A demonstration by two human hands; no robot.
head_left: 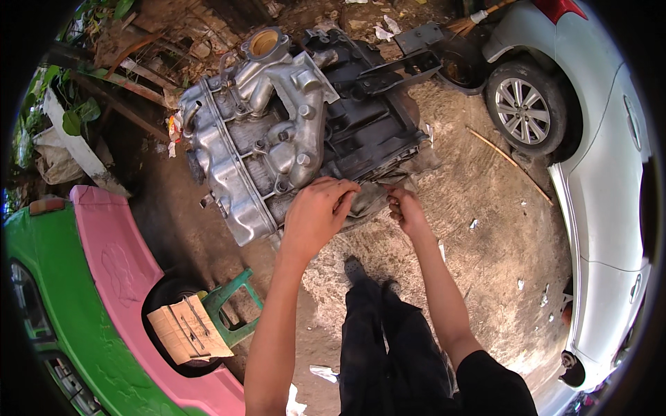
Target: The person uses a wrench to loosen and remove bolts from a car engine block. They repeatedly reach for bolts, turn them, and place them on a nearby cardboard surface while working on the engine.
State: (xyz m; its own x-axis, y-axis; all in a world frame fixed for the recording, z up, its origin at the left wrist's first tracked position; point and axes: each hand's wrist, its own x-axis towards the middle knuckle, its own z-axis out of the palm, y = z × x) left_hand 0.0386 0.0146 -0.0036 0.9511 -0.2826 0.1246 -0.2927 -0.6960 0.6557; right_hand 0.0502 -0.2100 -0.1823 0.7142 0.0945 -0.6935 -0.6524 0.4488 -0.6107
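A large engine (298,118) lies on its side ahead of me, with a silver ribbed intake manifold and cover on the left and a black block on the right. My left hand (318,213) is at the engine's near edge, its fingers curled together in front of the silver castings. To the right, close to the block's lower corner, my right hand (404,208) is closed in a pinch. Whatever either hand holds is too small or hidden to make out. Between and below the hands shows a crumpled grey-green cloth-like sheet (368,202) under the engine.
On the left stands a green and pink vehicle (118,256). Beside it a green plastic stool (236,305) and cardboard (182,331) bearing thin metal rods. A silver car (603,194) is parked right. A stick (510,165) and paper scraps lie on the dirt floor; a black round pan (463,73) sits behind.
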